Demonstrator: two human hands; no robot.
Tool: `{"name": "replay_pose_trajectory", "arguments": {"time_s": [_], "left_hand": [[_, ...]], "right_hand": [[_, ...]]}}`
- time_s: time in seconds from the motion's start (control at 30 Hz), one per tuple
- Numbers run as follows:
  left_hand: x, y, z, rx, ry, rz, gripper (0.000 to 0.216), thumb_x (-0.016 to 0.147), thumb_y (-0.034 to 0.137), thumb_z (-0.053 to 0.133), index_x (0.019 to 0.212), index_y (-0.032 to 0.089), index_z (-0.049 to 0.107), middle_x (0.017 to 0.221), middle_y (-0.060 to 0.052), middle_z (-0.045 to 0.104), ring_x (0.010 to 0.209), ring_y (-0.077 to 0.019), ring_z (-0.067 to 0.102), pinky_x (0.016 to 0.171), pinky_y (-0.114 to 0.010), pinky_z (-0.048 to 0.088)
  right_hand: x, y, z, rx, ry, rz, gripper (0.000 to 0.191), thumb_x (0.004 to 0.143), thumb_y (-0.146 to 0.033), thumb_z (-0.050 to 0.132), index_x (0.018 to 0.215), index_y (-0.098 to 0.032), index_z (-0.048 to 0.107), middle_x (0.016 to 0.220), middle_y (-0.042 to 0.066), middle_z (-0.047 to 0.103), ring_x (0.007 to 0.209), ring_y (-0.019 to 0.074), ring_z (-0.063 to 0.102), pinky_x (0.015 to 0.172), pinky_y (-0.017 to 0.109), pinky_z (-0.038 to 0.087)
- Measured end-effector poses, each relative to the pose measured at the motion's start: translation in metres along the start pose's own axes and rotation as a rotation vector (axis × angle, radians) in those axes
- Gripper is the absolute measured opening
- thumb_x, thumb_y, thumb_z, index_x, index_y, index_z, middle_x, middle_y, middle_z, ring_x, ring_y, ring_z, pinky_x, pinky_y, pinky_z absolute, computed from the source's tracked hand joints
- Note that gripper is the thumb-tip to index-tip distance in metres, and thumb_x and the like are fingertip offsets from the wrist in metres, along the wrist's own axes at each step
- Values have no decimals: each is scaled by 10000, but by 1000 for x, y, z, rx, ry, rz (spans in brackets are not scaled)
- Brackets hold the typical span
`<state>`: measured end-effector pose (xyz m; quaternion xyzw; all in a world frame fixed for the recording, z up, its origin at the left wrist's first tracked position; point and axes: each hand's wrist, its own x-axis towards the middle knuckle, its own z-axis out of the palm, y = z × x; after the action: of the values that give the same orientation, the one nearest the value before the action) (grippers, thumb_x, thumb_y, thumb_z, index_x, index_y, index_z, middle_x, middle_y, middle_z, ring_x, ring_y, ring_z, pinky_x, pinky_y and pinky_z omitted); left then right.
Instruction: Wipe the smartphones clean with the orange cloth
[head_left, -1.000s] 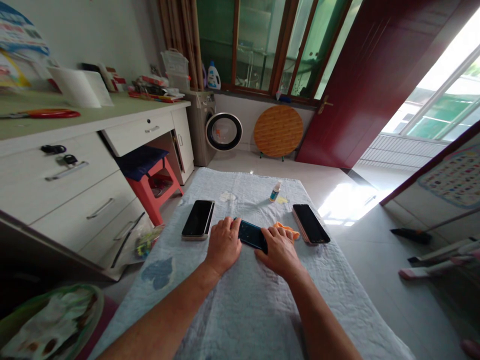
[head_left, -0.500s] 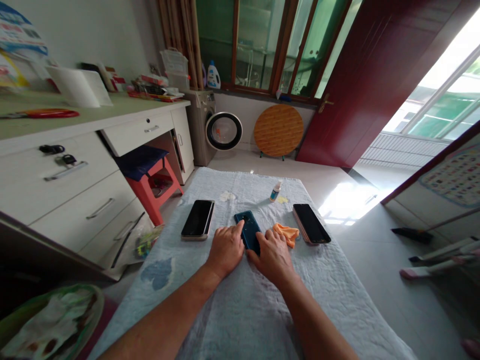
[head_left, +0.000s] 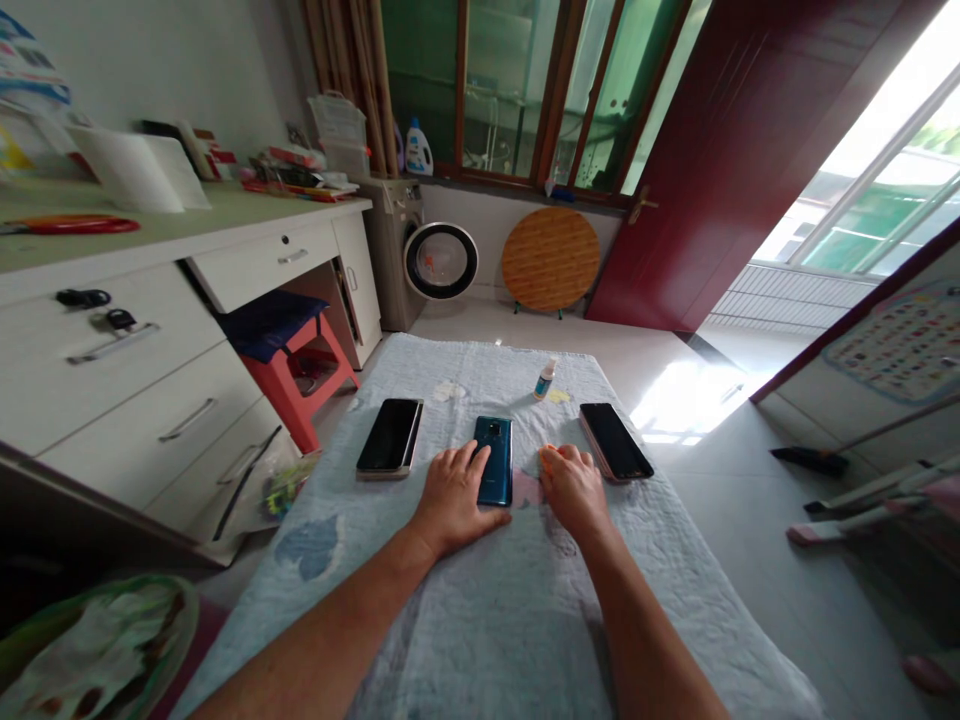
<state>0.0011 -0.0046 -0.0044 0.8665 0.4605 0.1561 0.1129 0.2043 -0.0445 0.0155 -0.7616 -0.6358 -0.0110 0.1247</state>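
A dark blue smartphone lies back up on the cloth-covered table, its round camera block toward the far end. My left hand rests along its left side, fingers spread, with fingertips at the left edge and the thumb by the near edge. To the right of the phone, my right hand is closed over an orange cloth, most of which is hidden under the fingers. Two more smartphones lie screen up: one at the left, the other at the right.
A small spray bottle stands toward the table's far end. The light blue tablecloth has slight wrinkles. Left of the table are a red stool and a white desk; a bin stands at the lower left.
The blue phone has turned to lie nearly straight. My right hand has left it, moved right and closed on the orange cloth. My left fingers have shifted back to its edge.
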Motion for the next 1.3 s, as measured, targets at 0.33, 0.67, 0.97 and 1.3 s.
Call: {"name": "replay_pose_trajectory", "arguments": {"time_s": [0.33,0.67,0.97,1.3], "left_hand": [[0,0,0,-127,16,5,671,686,485,737,1239,147,561,1360,-165,484,1219,-333,477,1046,-427,375],[0,1,-3,-61,-10,15,709,713,541,714,1263,122,559,1358,-178,505,1223,-331,475,1064,-421,356],[0,5,-9,-29,-23,15,633,735,527,700,1222,142,579,1328,-172,529,1206,-333,490,1031,-430,377],[-1,4,-8,-41,-29,7,636,723,539,706,1212,150,585,1302,-165,543,1183,-331,502,1029,-431,374]], "right_hand": [[7,-23,10,444,158,-195,253,929,-213,466,1005,-214,708,961,53,567,901,154,545,816,240,425],[13,-42,33,238,20,-277,282,959,-226,417,1079,-277,667,1023,46,569,927,179,493,826,252,391],[54,-47,38,84,-38,-191,317,942,-194,408,1198,-224,592,1136,82,541,950,202,452,841,271,339],[45,-60,35,118,-20,-369,260,928,-197,447,1127,-223,612,1061,66,566,929,191,450,860,262,316]]}}
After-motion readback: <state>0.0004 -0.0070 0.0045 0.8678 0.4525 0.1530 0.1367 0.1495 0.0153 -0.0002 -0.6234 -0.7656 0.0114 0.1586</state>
